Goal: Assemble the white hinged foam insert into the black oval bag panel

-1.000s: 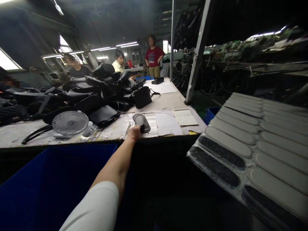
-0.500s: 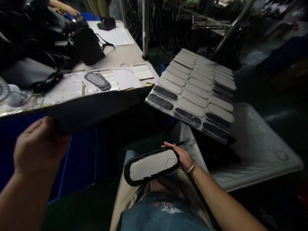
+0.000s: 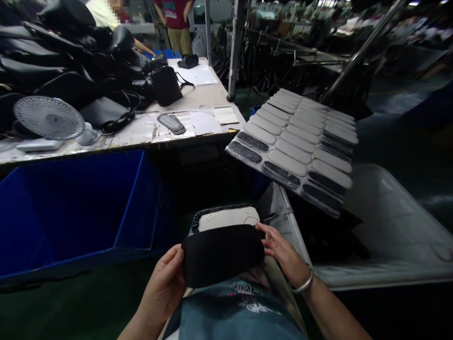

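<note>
A plain black panel (image 3: 221, 257) with rounded ends is stretched across my lap. My left hand (image 3: 170, 269) pinches its left end, thumb on the front face. At the opposite end, my right hand (image 3: 278, 245) has its curled fingers on the panel's edge, close to the oval piece behind. That oval piece (image 3: 226, 218) has a pale flat face and a gathered black rim. Its lower part is hidden by the panel.
On my right, a tilted board (image 3: 293, 146) with rows of pale and black oval pads rests over a grey bin (image 3: 396, 271). At left stands a blue bin (image 3: 141, 198). The worktable (image 3: 205, 94) holds a fan (image 3: 49, 118) and black bags (image 3: 164, 85). People stand beyond.
My left hand has brought the black panel from the left onto my lap, over the oval piece. My right hand has shifted slightly, to the panel's right end. The view has turned left.
</note>
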`<state>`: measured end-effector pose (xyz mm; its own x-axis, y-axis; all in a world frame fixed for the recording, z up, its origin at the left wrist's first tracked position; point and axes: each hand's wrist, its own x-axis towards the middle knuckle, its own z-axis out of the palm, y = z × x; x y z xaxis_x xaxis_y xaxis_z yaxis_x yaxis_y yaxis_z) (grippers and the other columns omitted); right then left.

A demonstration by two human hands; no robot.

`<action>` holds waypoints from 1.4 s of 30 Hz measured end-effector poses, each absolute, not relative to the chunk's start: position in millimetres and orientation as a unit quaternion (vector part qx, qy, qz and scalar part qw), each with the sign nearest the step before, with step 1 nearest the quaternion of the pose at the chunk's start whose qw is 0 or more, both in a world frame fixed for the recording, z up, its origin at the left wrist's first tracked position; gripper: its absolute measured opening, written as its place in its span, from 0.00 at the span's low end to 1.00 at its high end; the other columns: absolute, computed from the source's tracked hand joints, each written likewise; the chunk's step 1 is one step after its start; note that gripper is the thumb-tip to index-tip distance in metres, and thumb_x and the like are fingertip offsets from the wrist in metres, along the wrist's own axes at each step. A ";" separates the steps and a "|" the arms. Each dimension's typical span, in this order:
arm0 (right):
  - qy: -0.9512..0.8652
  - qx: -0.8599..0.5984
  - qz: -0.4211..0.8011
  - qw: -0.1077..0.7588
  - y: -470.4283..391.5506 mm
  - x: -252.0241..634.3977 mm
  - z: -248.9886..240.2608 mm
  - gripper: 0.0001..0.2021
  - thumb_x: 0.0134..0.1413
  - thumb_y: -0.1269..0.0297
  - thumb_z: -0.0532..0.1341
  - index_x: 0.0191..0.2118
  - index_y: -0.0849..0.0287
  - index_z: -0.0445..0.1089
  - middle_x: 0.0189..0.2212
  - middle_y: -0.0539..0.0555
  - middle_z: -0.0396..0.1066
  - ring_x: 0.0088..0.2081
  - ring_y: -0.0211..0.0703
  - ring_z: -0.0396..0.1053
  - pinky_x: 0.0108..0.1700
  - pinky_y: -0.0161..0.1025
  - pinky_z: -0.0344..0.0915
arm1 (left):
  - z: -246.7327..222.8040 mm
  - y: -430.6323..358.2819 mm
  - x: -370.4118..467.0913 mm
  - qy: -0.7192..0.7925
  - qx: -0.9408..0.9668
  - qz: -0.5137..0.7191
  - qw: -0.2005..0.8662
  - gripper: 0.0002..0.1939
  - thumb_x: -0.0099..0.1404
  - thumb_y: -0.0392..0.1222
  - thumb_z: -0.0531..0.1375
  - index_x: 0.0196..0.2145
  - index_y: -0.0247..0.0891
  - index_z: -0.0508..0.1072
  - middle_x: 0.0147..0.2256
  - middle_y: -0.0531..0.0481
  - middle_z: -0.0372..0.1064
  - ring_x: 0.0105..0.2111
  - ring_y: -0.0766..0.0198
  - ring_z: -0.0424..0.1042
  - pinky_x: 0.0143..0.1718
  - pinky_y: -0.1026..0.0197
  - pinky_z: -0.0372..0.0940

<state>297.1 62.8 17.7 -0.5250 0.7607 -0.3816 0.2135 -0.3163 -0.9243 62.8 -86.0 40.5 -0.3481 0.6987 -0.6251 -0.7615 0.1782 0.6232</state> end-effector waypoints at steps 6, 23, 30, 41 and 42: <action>-0.457 -0.423 0.772 0.130 69.9 312.9 23.5 0.19 0.51 0.49 0.62 0.42 0.58 0.73 0.26 0.50 0.71 0.25 0.34 0.65 0.23 0.30 0.63 | 41.2 -76.8 51.6 0.619 0.076 0.588 0.516 0.17 0.51 0.50 0.68 0.32 0.35 0.75 0.22 0.53 0.66 0.20 0.70 0.64 0.21 0.69 0.61; -0.621 -0.548 0.552 0.095 144.1 280.8 6.0 0.18 0.44 0.47 0.64 0.24 0.57 0.65 0.16 0.47 0.66 0.19 0.36 0.67 0.21 0.31 0.65 | 23.9 -15.2 16.5 0.837 0.418 0.249 0.252 0.20 0.62 0.57 0.54 0.25 0.38 0.71 0.16 0.54 0.63 0.18 0.66 0.64 0.20 0.67 0.54; -0.665 -0.536 0.518 0.044 148.7 281.3 2.2 0.19 0.48 0.46 0.61 0.23 0.57 0.63 0.14 0.46 0.64 0.18 0.34 0.66 0.21 0.30 0.60 | 22.2 -14.5 13.5 0.845 0.416 0.218 0.257 0.21 0.63 0.58 0.53 0.26 0.38 0.70 0.17 0.54 0.63 0.18 0.66 0.64 0.20 0.66 0.54; -0.703 -0.526 0.479 -0.008 155.3 280.1 6.2 0.21 0.48 0.43 0.60 0.21 0.57 0.64 0.13 0.46 0.62 0.17 0.34 0.61 0.22 0.32 0.56 | 25.9 -10.2 11.8 0.842 0.362 0.235 0.323 0.20 0.61 0.58 0.56 0.26 0.38 0.71 0.15 0.55 0.63 0.16 0.67 0.65 0.19 0.67 0.55; -0.708 -0.524 0.474 -0.015 156.0 280.5 6.5 0.22 0.48 0.42 0.59 0.21 0.57 0.64 0.13 0.46 0.62 0.17 0.34 0.61 0.22 0.32 0.56 | 25.9 -10.4 12.4 0.841 0.349 0.246 0.332 0.19 0.61 0.57 0.56 0.26 0.37 0.70 0.15 0.55 0.63 0.16 0.67 0.65 0.18 0.67 0.55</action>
<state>280.5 156.0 6.5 -0.4498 0.7276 -0.5180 0.7562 0.0017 -0.6543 12.4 -10.4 25.9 -0.5362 0.7503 -0.3867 0.4241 0.6356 0.6452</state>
